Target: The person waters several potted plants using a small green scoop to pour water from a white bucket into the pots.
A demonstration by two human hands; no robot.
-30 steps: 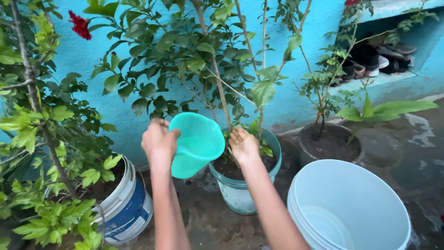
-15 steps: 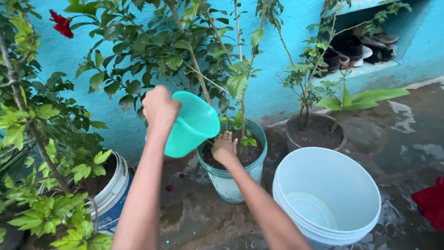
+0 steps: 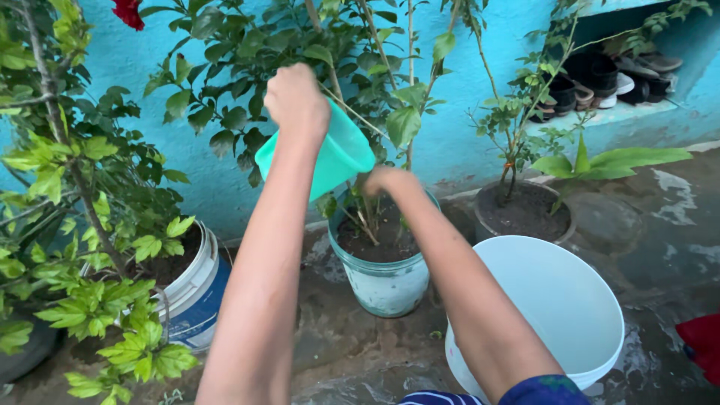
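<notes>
The left hand [image 3: 298,96] was clenched around the base or handle of a teal plastic mug [image 3: 324,156], held tipped with its mouth turned down and away toward the pot below; the grip point itself lay behind the fist, so whether there was a handle could not be told, nor whether any water was running out. The right hand [image 3: 387,181] hung over the soil of a pale green plastic pot [image 3: 382,281], its fingers curled down and hidden from the camera behind the knuckles, so it could not be made out whether they were spread, pinched on a stem, or touching the soil. Thin woody stems [image 3: 366,221] rose from that pot just beside the hand.

To the right a white bucket [image 3: 577,300] stood partly covered by the right forearm, its lower rim cut off by a blue sleeve. Behind it sat a dark round pot [image 3: 525,217] with a broad-leaved seedling. At left a blue and white paint-style bucket [image 3: 199,289] held a leafy shrub that covered most of its soil. A red hibiscus flower [image 3: 129,11] was cropped by the top edge. Shoes [image 3: 600,79] lay in a wall recess, small and blurred. A red object [image 3: 701,345] was cut off at the right edge.
</notes>
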